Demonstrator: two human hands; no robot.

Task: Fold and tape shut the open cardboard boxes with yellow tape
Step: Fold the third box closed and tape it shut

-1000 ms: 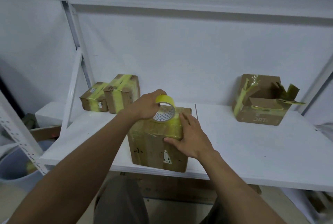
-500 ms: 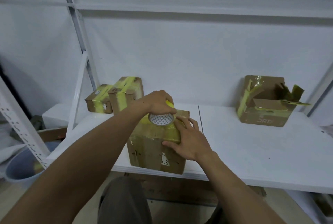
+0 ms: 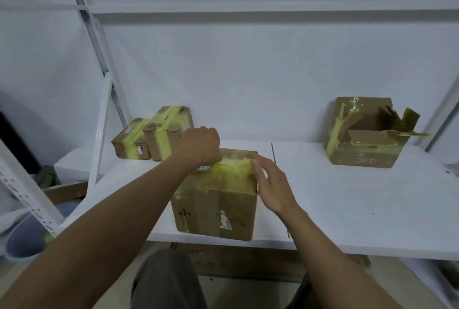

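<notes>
The person's trousered knees (image 3: 166, 281) are nearest, at the bottom of the view. Low on the left, a grey bucket (image 3: 22, 241) stands below the shelf (image 3: 347, 199).

The front box (image 3: 216, 209) sits at the shelf's front edge, left of its middle, with its flaps down. The left hand (image 3: 201, 146) is curled over the tape roll (image 3: 204, 167) at the left side of the box top. Its grip is closed round the roll, so only a sliver of it shows beneath the wrist. A band of yellow tape (image 3: 233, 164) runs from the roll across the top to the right edge. There the right hand (image 3: 272, 184) lies with fingers straight and its grip open, apparently on the tape's end. It is blurred, so the exact contact is unclear.

A second ago the roll stood upright over the middle of the top, and the right hand braced the front face. Since then the roll has been tipped down and drawn leftward, paying out the band, and the right hand has risen to the top edge. I judge this box's seam is being sealed now, with cutting and pressing the ends still to do.

Farther back, a pair of taped boxes (image 3: 164, 135) stands touching at the shelf's back left corner. Towards the back right, the open box (image 3: 365, 142) has its flaps up and torn, with old tape hanging from them, and it is not yet closed.
</notes>
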